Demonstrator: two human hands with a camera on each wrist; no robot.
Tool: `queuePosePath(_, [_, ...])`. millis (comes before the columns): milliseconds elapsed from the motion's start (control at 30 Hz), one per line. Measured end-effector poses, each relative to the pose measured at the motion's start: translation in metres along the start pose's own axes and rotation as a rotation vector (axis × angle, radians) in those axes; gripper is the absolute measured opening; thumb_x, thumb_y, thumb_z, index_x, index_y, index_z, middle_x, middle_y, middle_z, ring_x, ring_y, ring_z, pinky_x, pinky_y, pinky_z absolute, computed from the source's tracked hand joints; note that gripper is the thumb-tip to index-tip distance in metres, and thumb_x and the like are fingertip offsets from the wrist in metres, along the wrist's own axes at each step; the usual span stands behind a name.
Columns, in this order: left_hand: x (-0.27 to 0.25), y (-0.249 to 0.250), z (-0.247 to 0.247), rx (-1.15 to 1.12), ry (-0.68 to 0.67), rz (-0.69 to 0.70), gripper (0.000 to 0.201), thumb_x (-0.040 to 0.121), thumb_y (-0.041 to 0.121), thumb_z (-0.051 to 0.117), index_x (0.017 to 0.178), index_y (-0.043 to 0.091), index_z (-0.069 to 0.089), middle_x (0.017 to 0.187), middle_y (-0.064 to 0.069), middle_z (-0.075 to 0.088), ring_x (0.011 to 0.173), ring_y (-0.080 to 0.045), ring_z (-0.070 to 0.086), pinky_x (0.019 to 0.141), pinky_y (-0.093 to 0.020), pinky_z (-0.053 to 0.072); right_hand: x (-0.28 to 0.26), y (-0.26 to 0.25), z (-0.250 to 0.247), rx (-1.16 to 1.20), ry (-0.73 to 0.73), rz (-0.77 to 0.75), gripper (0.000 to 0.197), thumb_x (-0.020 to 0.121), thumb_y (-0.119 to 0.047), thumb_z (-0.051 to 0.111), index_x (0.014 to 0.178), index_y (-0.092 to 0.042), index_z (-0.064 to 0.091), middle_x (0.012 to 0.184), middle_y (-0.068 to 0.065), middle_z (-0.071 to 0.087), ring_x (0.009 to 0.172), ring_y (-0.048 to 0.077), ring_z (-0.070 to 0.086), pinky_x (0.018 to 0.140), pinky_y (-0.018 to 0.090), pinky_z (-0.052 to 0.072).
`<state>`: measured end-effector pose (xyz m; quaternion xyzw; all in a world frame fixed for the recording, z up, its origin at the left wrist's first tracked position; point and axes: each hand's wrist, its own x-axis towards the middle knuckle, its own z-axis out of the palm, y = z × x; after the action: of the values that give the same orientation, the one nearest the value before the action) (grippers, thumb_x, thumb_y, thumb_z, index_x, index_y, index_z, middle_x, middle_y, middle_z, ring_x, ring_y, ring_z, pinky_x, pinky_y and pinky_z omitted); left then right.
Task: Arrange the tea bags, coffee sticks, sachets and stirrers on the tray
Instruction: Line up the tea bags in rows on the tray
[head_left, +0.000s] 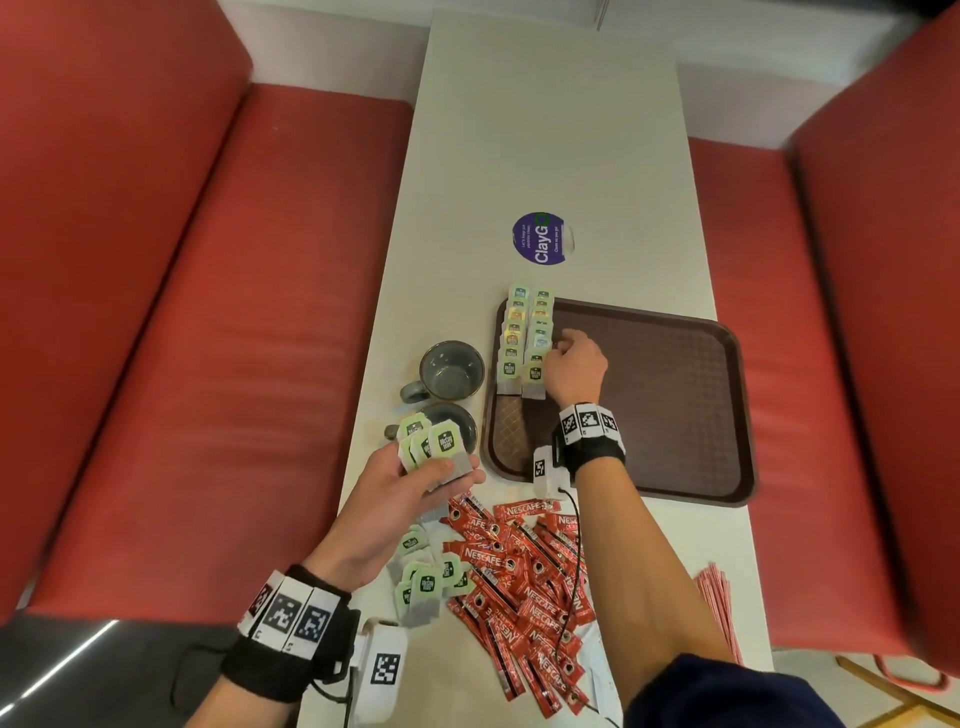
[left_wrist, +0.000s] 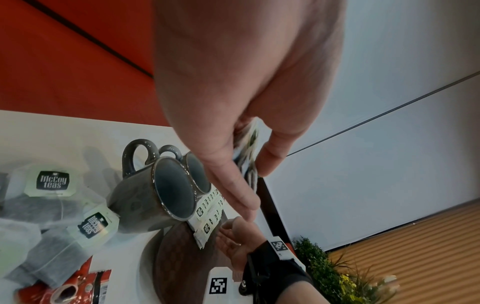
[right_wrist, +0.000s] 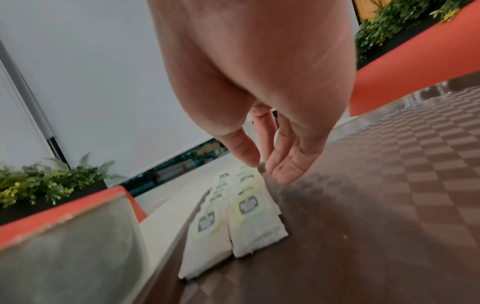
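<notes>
I am partway through the tea bags and nowhere yet with the rest. Two overlapping rows of tea bags (head_left: 524, 340) are lying along the left edge of the brown tray (head_left: 675, 405), running from its far left corner toward me, with bare tray left at the near end of both rows. My right hand (head_left: 574, 364) is hovering at the right-hand row, fingers relaxed and slightly bent, holding nothing; whether the tips are touching the bags I cannot tell. My left hand (head_left: 415, 483) is gripping a fanned bundle of tea bags (head_left: 428, 447) above the worktop (head_left: 545, 130), just left of the tray's near corner and beside two grey mugs (head_left: 452, 369).

I am judging the bulk of the job as still waiting: loose tea bags (head_left: 426, 577) are lying on the worktop near me, a heap of red coffee sticks (head_left: 524, 577) is sitting untouched just near of the tray, and thin red-striped stirrers (head_left: 719, 597) are lying at the right edge. I am not making out any sachets, and most of the tray is bare
</notes>
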<state>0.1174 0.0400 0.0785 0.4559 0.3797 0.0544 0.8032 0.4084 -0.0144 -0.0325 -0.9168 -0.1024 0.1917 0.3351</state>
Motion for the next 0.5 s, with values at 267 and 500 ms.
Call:
queuePosePath(267, [-0.004, 0.003, 0.006, -0.002, -0.137, 0.032, 0.039, 0.111, 0.006, 0.055, 0.149, 0.009, 0.051, 0.134, -0.016, 0.074, 0.124, -0.036, 0.072, 0.111, -0.041, 0.055, -0.123, -0.033, -0.067, 0.361, -0.129, -0.229, 0.019, 0.108, -0.03, 0.065, 0.124, -0.029, 0.076, 0.108, -0.012, 0.079, 0.095, 0.005, 0.076, 0.084, 0.017, 0.059])
queuePosePath(500, [-0.012, -0.005, 0.017, 0.064, -0.14, 0.118, 0.035, 0.107, 0.008, 0.063, 0.142, 0.006, 0.063, 0.135, -0.012, 0.074, 0.123, -0.035, 0.073, 0.108, -0.04, 0.057, -0.209, -0.016, -0.088, 0.466, -0.392, -0.17, 0.013, 0.106, -0.035, 0.071, 0.114, -0.026, 0.077, 0.105, -0.006, 0.08, 0.096, 0.017, 0.077, 0.086, 0.041, 0.066])
